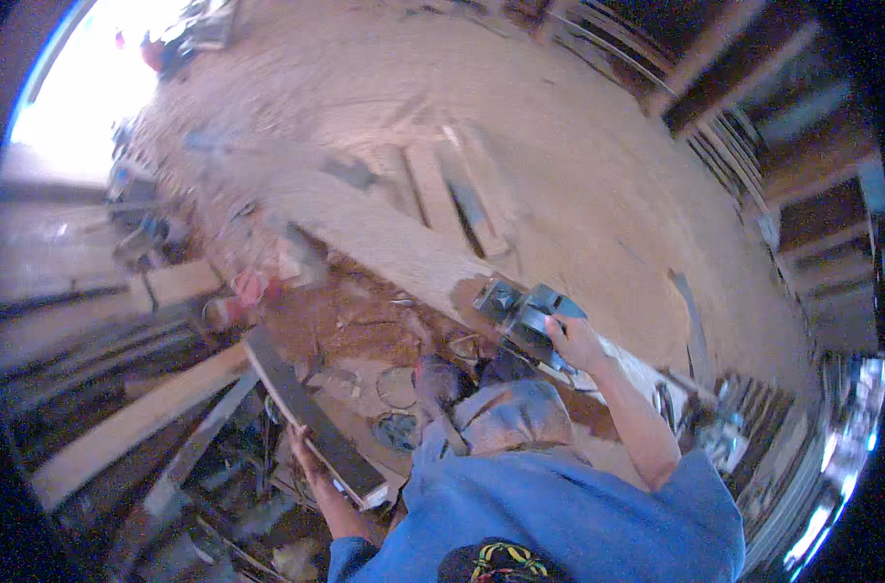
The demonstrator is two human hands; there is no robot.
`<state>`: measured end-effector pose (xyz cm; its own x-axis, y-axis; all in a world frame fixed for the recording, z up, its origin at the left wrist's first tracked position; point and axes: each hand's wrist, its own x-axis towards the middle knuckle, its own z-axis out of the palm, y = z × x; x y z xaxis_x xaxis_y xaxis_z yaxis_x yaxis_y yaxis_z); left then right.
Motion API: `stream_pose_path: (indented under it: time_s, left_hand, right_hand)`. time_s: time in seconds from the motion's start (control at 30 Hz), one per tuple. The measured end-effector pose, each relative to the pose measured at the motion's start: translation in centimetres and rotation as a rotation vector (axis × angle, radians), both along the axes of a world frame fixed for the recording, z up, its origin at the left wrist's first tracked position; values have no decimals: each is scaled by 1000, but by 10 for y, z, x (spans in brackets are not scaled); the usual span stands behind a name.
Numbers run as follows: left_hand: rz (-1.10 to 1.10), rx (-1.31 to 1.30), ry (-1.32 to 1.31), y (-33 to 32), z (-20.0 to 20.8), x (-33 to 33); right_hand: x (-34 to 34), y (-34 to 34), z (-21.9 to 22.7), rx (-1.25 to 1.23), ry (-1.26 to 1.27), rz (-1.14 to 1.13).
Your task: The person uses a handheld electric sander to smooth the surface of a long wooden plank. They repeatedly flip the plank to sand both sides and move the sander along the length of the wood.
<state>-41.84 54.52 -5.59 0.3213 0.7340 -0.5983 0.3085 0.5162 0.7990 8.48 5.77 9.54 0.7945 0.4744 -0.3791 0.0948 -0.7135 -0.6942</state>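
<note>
Over the near end of a long pale plank [384, 238], my right hand [576, 342] is closed around the handle of a dark power tool that looks like an electric hand planer [525, 316]. The tool appears to rest on the plank. Lower left, my left hand [309, 455] grips the edge of a narrow board [311, 413] with a dark face and pale edges, held tilted beside my body. The fingers wrap the board's left edge; part of the hand is hidden behind it.
Loose timbers [146, 428] and scraps pile up on the left, near a red object [253, 289]. Several short boards [437, 189] lie beyond the plank on the dusty floor [598, 175]. Stacked lumber [724, 146] lines the right side. Cable coils [396, 387] lie near my feet.
</note>
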Motion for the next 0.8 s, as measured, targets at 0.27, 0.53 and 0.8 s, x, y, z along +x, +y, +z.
stream_pose_path:
  time_s: [0.27, 0.53, 0.8]
  left_hand:
    - [-5, 201, -291, -64, 122, 163]
    - [-42, 95, -391, -84, 102, 208]
    - [-51, -138, -501, -108, 59, 270]
  right_hand:
    - [-39, -145, 3, -160, 74, -93]
    - [-44, -192, -13, -160, 109, -63]
    - [-38, -201, -16, -204, 178, -44]
